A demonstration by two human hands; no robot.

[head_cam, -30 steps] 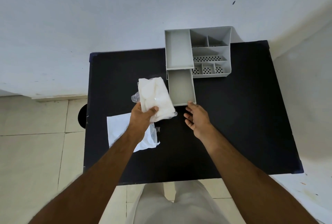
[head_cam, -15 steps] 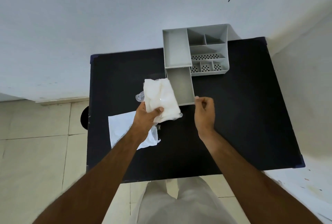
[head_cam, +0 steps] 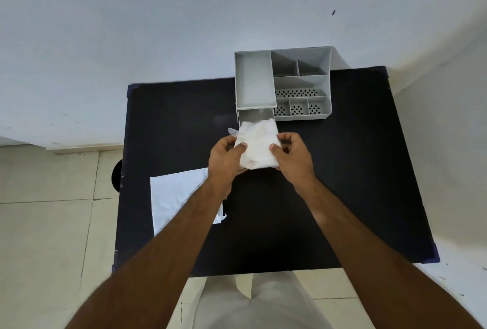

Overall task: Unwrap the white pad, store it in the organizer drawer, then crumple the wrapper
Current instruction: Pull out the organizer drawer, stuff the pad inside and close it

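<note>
- The white pad (head_cam: 257, 148) sits near the middle of the view, held above the black table (head_cam: 342, 183) just in front of the pulled-out drawer (head_cam: 254, 115) of the grey organizer (head_cam: 283, 83).
- Its far edge overlaps the drawer's open near end; whether it rests on the drawer or is only above it cannot be told.
- A scrap of clear film (head_cam: 233, 132) sticks out at the pad's 10 o'clock corner.
- The left hand (head_cam: 226, 157) is clamped on the pad's 9 o'clock side, thumb on top and fingers curled beneath.
- The right hand (head_cam: 292, 156) is clamped on the pad's 3 o'clock side in the same way, thumb pressed on the top surface.
- The drawer projects toward the person from under the organizer's long left tray; only a short stretch of its grey inside shows beyond the pad.
- The organizer stands at 12 o'clock from the pad, at the table's far edge against the wall (head_cam: 158, 25), with small perforated compartments on its right side.
- A flat white sheet (head_cam: 179, 196) lies on the table at 8 o'clock from the pad, partly hidden under the left forearm.
- Pale floor tiles (head_cam: 52, 210) show at 9 o'clock of the table.
</note>
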